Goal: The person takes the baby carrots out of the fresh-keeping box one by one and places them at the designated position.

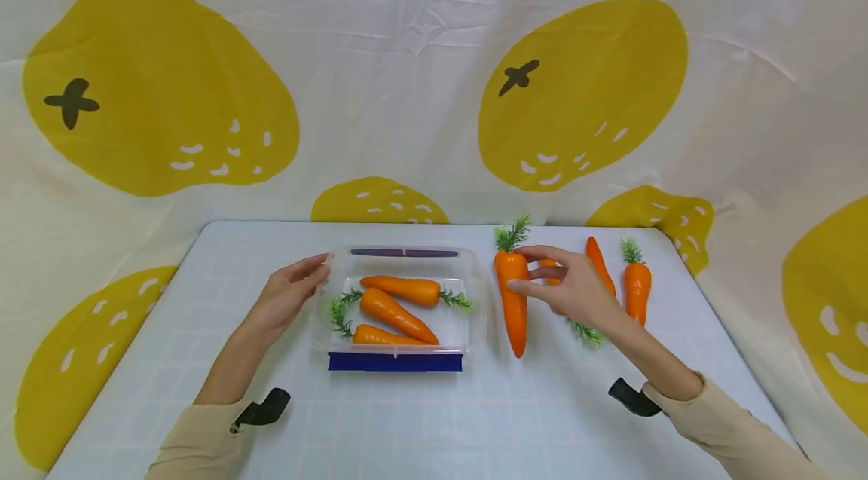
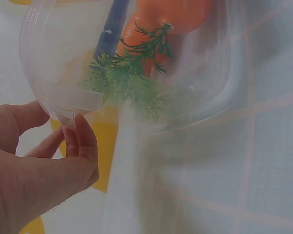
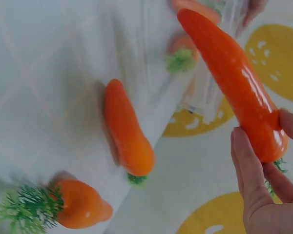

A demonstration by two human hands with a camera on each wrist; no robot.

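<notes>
My right hand [image 1: 570, 280] grips a toy carrot [image 1: 513, 307] near its leafy top, just right of a clear plastic food container [image 1: 475, 314]. The carrot hangs tip down with its green leaves up; in the right wrist view, thumb and fingers close round its thick end [image 3: 266, 141]. At the container's left rim, my left hand [image 1: 288, 295] pinches the edge between thumb and fingers, seen closer in the left wrist view [image 2: 63, 151]. Inside lie three carrots: one at the back [image 1: 403, 289], one slanted in the middle [image 1: 396, 314], one at the front [image 1: 383, 335].
Right of the container, more carrots lie on the white table [image 1: 542, 420]: one upright at the far right [image 1: 636, 291], one slanted beside it [image 1: 597, 261], one partly hidden behind my right hand [image 1: 551, 276]. Blue clips [image 1: 395, 362] run along the container's long sides. A lemon-print cloth [image 1: 427, 88] hangs behind.
</notes>
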